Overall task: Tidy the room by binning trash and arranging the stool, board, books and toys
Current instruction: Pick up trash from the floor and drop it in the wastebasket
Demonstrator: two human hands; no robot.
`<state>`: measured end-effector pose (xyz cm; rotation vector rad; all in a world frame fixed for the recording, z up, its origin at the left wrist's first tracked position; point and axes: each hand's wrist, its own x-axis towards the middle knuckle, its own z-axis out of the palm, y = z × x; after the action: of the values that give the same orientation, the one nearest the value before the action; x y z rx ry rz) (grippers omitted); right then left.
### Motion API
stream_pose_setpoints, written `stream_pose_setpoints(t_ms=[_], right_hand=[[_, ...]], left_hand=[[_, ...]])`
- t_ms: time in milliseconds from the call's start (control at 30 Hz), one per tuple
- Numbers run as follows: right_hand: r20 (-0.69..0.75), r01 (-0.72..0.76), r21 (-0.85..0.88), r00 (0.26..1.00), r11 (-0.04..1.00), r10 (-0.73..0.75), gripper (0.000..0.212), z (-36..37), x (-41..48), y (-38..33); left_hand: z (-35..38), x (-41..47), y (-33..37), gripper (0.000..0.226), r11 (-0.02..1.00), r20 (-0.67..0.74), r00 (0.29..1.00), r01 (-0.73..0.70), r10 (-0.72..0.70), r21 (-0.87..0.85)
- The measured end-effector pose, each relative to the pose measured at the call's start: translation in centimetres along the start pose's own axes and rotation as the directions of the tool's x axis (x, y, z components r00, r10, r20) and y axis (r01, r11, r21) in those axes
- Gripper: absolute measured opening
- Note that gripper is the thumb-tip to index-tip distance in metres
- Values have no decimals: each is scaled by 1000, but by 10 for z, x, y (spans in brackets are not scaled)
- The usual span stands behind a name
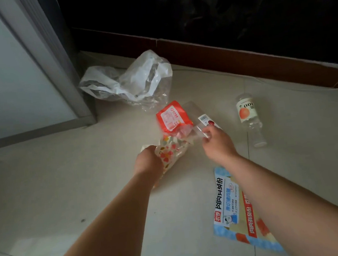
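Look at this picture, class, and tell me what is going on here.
A person is gathering litter from a tiled floor. The left hand grips a flower-patterned bag, with a red packet at its top; the right hand pinches a clear wrapper beside it. On the floor lie a crumpled clear bag by the door frame, a plastic bottle on its side and a blue printed packet under the right forearm.

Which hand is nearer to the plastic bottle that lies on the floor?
Right. The right hand, pinching a clear wrapper, is just left of the plastic bottle, apart from it. The left hand, gripping a floral bag, is farther left.
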<state>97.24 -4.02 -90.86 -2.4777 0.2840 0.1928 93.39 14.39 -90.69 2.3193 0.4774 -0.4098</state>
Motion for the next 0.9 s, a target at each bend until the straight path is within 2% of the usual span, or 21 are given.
stream_pose_setpoints(t_ms=[67,167,300,467,567,700,800,900], right_hand=[[-16,2,-154,1000,988,-5,46,-3,15,16],[49,5,-274,999,962,9,59,1,32,32],[98,-15,-302,994,953,46,72,13,46,38],[-20,-75,-332,997,940,72,77,32,42,36],[-39,-206,-192,979,960,202,78,41,36,28],[-86,-371,88,922,925,378,73,39,24,10],[-150,-354,231,907,906,393,68,33,9,-9],[-175,-232,309,939,922,295,70,27,-8,-36]], left_hand=[[-2,2,3,31,1000,-49,999,7,-7,-12],[-1,9,4,30,999,-56,998,-7,9,36],[2,17,3,27,993,-43,999,-13,18,114],[2,23,-2,28,985,-65,998,37,-26,171],[-3,22,-8,28,969,-94,995,39,-16,245],[-21,14,-7,24,986,-127,992,32,-10,166],[-40,9,-3,21,995,-162,987,16,0,97],[-67,1,-2,19,1000,-208,978,-6,4,-9]])
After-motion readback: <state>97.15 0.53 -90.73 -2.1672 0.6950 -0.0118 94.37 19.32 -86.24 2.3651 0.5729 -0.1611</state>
